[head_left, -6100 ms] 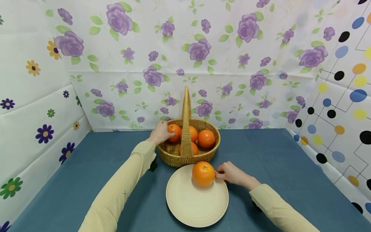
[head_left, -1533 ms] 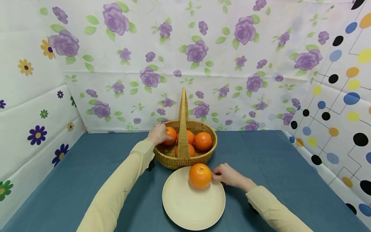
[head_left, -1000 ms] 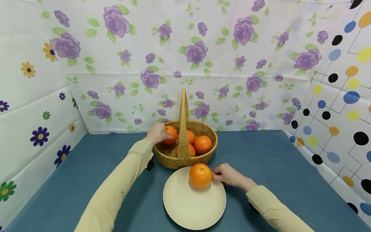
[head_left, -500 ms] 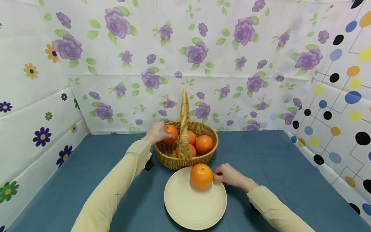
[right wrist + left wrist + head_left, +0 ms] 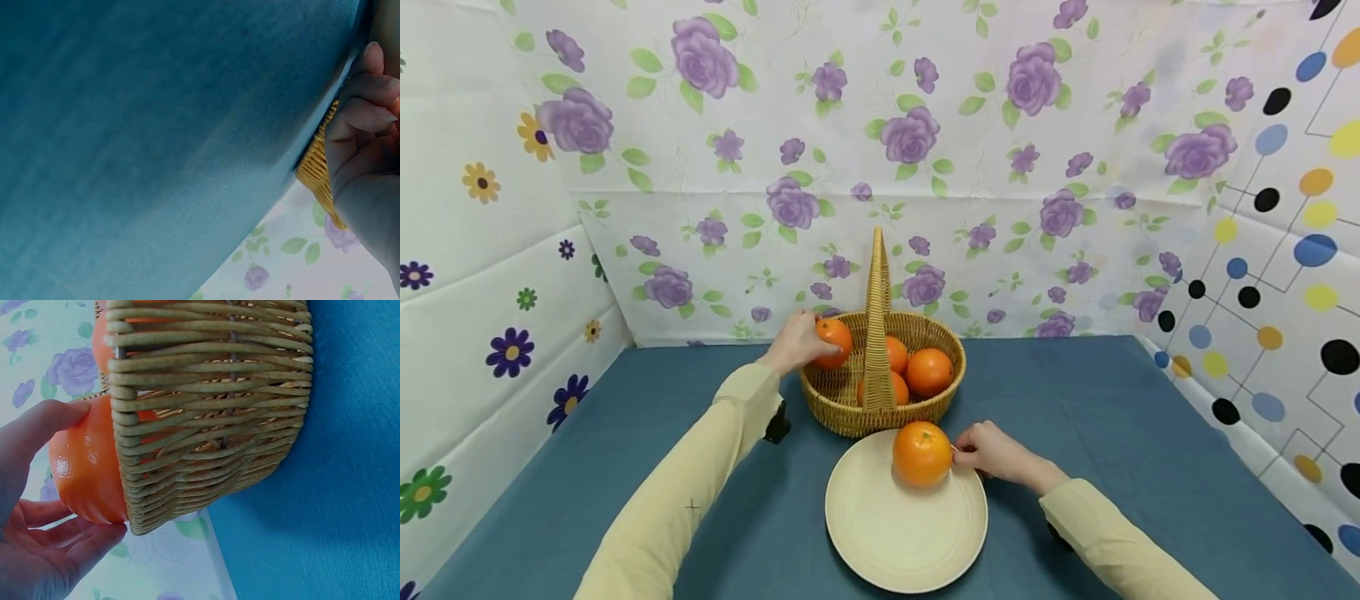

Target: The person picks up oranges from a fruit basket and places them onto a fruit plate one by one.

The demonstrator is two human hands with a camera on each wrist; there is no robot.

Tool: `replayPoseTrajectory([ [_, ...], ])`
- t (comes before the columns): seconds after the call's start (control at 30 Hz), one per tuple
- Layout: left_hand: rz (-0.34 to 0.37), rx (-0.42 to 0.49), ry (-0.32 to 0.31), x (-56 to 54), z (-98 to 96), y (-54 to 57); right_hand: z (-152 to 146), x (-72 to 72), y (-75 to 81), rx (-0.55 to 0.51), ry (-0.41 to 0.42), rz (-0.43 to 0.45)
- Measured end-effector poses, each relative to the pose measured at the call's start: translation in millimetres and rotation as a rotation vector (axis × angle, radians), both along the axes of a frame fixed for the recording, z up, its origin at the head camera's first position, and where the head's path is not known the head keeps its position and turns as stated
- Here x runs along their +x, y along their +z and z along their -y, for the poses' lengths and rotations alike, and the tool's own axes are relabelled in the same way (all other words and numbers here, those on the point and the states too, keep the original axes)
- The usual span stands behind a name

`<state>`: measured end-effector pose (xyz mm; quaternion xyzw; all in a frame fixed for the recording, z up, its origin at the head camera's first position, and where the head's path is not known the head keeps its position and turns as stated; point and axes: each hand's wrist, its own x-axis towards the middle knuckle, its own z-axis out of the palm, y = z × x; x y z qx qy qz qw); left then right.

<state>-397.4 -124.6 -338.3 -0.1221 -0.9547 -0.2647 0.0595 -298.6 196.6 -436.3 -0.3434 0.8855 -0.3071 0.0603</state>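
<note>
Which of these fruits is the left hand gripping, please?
The left hand grips the fruit at the left end of the basket in the head view. The other basket fruits sit further right, untouched; another lies on the plate.

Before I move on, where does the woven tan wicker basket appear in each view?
Head: the woven tan wicker basket is near centre, beyond the round cream plate.
Left wrist: upper middle, close up.
Right wrist: a narrow strip right of centre, partly behind the right hand.
Shared landmark: the white, purple-flowered cloth backdrop.
</note>
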Motion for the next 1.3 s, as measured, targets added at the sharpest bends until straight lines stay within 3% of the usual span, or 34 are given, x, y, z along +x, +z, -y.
replayPoseTrajectory([
  [0.2, -0.034, 0.03, -0.013, 5.4, 2.9, 4.2, 0.7, -0.5, 0.5, -0.004, 0.008, -0.006],
  [0.4, -0.022, 0.059, -0.024, 7.3, 4.8, 8.8, 0.1, -1.0, 0.3, 0.002, 0.004, 0.001],
  [0.7, -0.08, 0.035, -0.032, 9.8, 7.4, 12.7, -0.6, -0.6, 0.9, 0.006, 0.001, 0.0],
  [1.3, -0.097, 0.094, -0.065, 24.0, 7.8, 25.7, 0.0, 1.1, 2.2, 0.006, -0.005, 0.011],
])
